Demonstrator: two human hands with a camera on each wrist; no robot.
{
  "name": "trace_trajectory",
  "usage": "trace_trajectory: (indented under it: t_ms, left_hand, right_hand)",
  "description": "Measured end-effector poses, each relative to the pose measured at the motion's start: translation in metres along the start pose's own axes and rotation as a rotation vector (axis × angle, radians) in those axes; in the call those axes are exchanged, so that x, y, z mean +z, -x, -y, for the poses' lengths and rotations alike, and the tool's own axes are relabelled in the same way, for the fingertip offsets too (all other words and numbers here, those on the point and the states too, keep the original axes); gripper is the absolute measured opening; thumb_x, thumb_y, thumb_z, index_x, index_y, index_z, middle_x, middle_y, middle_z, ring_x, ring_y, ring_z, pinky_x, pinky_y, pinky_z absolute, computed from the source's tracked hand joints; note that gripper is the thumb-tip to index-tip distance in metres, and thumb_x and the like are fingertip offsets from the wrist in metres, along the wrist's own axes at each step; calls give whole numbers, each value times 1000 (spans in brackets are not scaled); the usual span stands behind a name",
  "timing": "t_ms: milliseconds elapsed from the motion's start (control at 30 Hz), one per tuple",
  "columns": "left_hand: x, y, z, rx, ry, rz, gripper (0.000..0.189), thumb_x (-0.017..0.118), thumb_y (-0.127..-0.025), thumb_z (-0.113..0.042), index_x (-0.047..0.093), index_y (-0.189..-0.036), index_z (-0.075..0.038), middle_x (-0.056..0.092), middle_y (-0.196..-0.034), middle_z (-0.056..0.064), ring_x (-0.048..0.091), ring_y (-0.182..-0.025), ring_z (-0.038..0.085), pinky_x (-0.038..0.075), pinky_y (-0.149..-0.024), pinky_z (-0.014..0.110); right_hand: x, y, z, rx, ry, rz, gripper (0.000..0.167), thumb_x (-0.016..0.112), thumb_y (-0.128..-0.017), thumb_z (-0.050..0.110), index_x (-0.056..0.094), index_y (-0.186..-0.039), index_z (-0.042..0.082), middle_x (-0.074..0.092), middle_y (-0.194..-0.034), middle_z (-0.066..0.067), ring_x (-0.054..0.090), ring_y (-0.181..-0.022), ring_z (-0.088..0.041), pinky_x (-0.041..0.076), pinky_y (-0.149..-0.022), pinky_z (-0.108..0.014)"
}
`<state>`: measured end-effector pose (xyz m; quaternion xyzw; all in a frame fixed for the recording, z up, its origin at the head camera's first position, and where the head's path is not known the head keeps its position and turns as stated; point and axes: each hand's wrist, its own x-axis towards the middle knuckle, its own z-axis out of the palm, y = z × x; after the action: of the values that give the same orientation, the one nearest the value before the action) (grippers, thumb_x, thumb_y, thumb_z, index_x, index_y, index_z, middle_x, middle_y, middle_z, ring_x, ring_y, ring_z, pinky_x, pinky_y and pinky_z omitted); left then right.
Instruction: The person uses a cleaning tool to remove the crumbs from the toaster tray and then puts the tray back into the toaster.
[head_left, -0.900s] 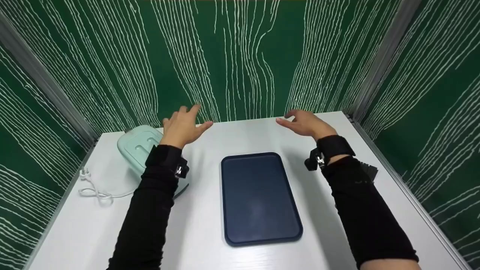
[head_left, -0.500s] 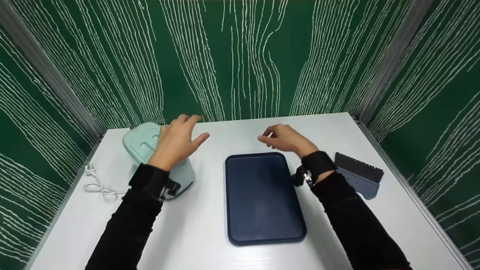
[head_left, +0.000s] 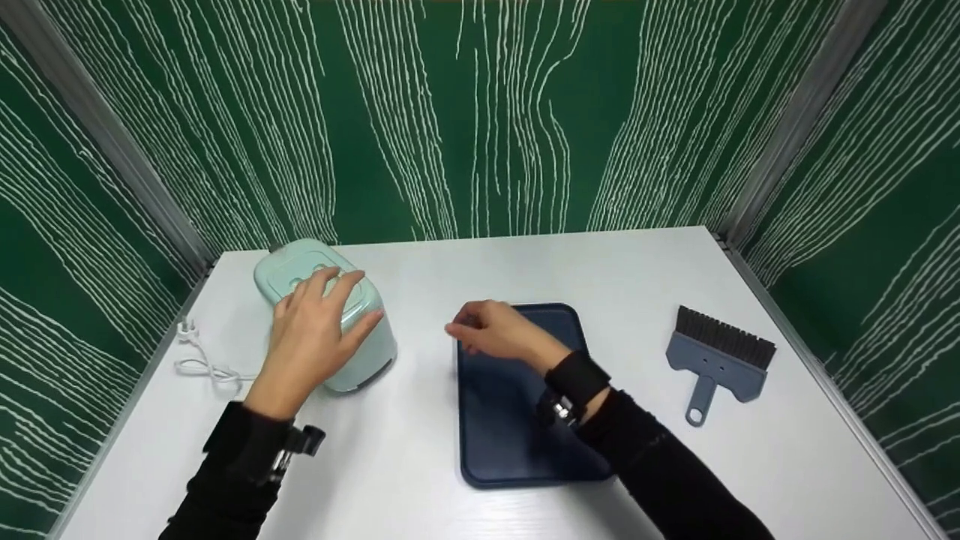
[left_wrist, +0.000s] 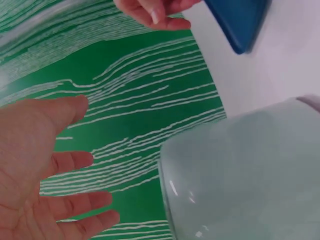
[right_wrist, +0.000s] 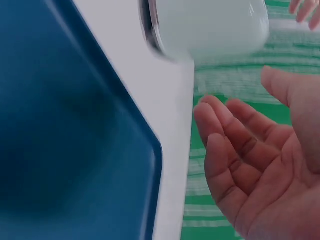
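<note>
My left hand (head_left: 306,337) hovers over the near side of a mint-green, toaster-shaped appliance (head_left: 360,360), fingers spread and thumb apart. Two recesses show in the appliance's top, partly hidden behind the fingers. In the left wrist view, a gap separates its pale glossy side (left_wrist: 240,175) from the fingers. The right hand (head_left: 499,330) is over the far left corner of a dark blue tray (head_left: 495,442), loosely curved. Its palm, seen in the right wrist view, holds nothing, and its thumb (right_wrist: 280,87) stands away from the fingers.
A white power cord (head_left: 214,371) with a plug lies left of the appliance. On the right side of the white table (head_left: 405,465) lies a blue brush (head_left: 716,360) with dark bristles. Green walls (head_left: 525,112) with white wavy lines enclose the back and sides.
The right hand has swept left and nearer, from the table's far side to over the tray, uncovering the brush. The left hand has come nearer and left, over the appliance.
</note>
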<state>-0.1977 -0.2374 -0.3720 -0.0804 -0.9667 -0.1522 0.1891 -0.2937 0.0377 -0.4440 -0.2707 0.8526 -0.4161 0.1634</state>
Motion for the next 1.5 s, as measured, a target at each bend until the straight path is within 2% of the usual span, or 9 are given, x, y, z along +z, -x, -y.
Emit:
trace_trajectory:
  t_ms: [167, 300, 367, 467, 633, 933, 1067, 1267, 1500]
  left_hand:
    - [7, 21, 12, -46, -13, -22, 62, 76, -100, -42, 58, -151, -12, 46, -160, 28, 44, -150, 50, 37, -114, 78]
    - [17, 31, 23, -83, -6, -33, 67, 77, -99, -42, 54, -155, -12, 37, -166, 30, 33, -156, 53, 34, -114, 84]
    - [23, 35, 28, -98, -5, -45, 69, 77, -99, -42, 52, -157, -12, 33, -169, 30, 29, -157, 56, 32, -113, 86]
    - [32, 38, 32, -113, 5, -66, 73, 78, -99, -41, 49, -160, -14, 27, -173, 29, 23, -157, 64, 31, -113, 88]
    - [45, 42, 37, -133, 28, -95, 75, 77, -100, -42, 45, -162, -16, 19, -177, 26, 13, -155, 72, 31, -110, 91]
    - [67, 47, 43, -195, 133, -247, 76, 78, -99, -42, 47, -160, -12, 11, -174, 36, 14, -149, 78, 36, -102, 91]
    - [77, 48, 45, -236, 227, -302, 78, 80, -98, -40, 45, -161, -10, 5, -172, 40, 21, -150, 75, 47, -100, 84]
    - [85, 49, 48, -314, 315, -285, 81, 77, -100, -40, 38, -166, -15, 3, -171, 42, 49, -135, 71, 57, -93, 75]
    - [89, 49, 49, -340, 377, -264, 80, 74, -102, -41, 33, -168, -20, 7, -171, 41, 42, -144, 67, 49, -105, 79]
  right_hand:
    - [36, -6, 12, 87, -95, 17, 41, 64, -108, 44, 71, -122, 6, 81, -92, -11, 81, -89, -34, 67, -78, -41]
    - [63, -10, 14, 154, -212, 20, 41, 65, -107, 44, 70, -119, 4, 81, -90, -11, 80, -83, -26, 68, -73, -37]
    - [77, -11, 14, 179, -277, 14, 40, 66, -107, 42, 69, -116, 4, 80, -89, -13, 80, -83, -29, 67, -69, -32]
    - [93, -12, 15, 222, -348, 1, 39, 68, -106, 41, 68, -113, 3, 79, -86, -13, 80, -82, -32, 68, -69, -34]
    - [114, -15, 22, 294, -421, -19, 40, 70, -105, 44, 65, -110, 4, 77, -81, -10, 73, -66, -14, 67, -68, -31]
    - [139, -24, 23, 390, -612, 20, 43, 69, -106, 42, 64, -117, 1, 75, -83, -9, 75, -67, -13, 66, -69, -27]
    - [147, -31, 18, 444, -752, 10, 42, 67, -107, 37, 62, -123, -2, 73, -82, -8, 74, -67, -13, 63, -64, -21]
    - [158, -43, 15, 455, -923, -32, 37, 65, -109, 29, 64, -123, -5, 72, -80, -9, 74, -66, -13, 63, -62, -19]
    - [171, -54, 12, 394, -1076, -55, 28, 61, -111, 20, 68, -117, -7, 73, -75, -7, 74, -65, -10, 63, -64, -18]
